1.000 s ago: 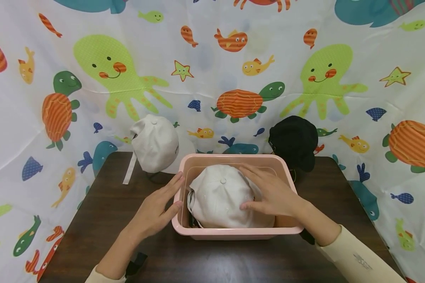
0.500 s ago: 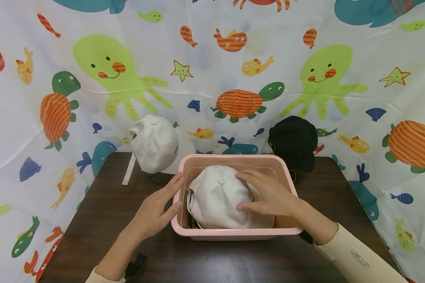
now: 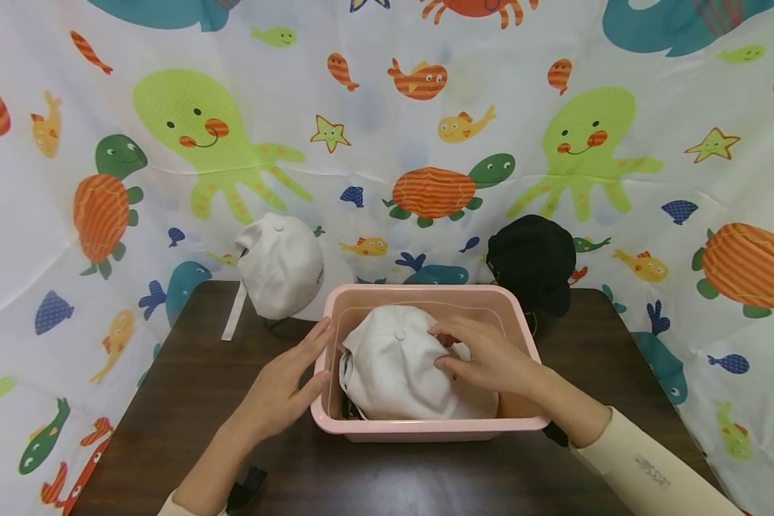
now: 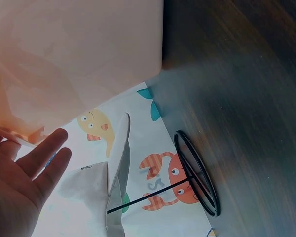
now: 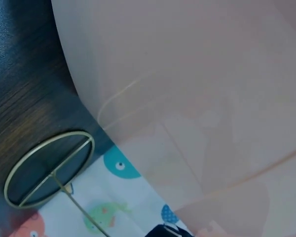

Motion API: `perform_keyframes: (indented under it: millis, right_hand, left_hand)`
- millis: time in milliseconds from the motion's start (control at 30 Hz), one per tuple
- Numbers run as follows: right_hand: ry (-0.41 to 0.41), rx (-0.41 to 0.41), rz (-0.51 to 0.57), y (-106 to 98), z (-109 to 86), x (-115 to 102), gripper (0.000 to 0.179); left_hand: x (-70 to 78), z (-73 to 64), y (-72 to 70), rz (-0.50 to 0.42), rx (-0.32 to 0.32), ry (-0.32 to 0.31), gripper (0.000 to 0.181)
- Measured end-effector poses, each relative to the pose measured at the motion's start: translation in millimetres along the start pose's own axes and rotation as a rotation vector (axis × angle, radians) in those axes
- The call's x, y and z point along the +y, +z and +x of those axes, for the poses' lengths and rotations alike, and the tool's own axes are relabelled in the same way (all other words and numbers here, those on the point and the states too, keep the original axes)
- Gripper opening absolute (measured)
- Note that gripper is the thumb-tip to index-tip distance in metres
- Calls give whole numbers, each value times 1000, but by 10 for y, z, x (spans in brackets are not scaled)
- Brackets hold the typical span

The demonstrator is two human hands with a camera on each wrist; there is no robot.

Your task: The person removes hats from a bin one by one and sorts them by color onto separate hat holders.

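A white baseball cap lies crown up inside a pink plastic basin. My right hand reaches over the basin's right side and pinches the cap's crown between thumb and fingers, and the cloth puckers there. My left hand is at the basin's left rim with its fingers straight; its fingertips also show by the basin wall in the left wrist view. Something dark under the cap's left edge is mostly hidden. The right wrist view shows mainly the basin's outer wall, with the right hand's grip out of sight.
Behind the basin on the left, another white cap hangs on a stand with a black ring base. A black cap sits back right on a stand with a gold-coloured ring base. A sea-animal curtain backs the dark wooden table.
My right hand's thumb and fingers have drawn closer together on the cap's crown, bunching its cloth. My left hand has stayed at the rim. The head view has shifted slightly.
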State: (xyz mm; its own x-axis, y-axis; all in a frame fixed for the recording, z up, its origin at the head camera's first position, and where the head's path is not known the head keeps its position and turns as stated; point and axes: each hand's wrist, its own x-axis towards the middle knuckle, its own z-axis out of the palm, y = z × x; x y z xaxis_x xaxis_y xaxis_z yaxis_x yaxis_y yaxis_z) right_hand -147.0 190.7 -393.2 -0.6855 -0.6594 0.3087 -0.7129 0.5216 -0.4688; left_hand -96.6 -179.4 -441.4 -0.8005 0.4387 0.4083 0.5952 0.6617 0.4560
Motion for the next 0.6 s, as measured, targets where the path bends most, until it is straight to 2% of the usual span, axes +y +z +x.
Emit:
perform_keyframes:
  millis: [233,600]
  right_hand:
    - [-17,7,49,6,-17,5,35]
    - [-26,83,149,19,-12,34,26]
  left_hand:
    - [1,-12,11,4,9,2,63]
    - [-5,-9,6,3,7,-5,63]
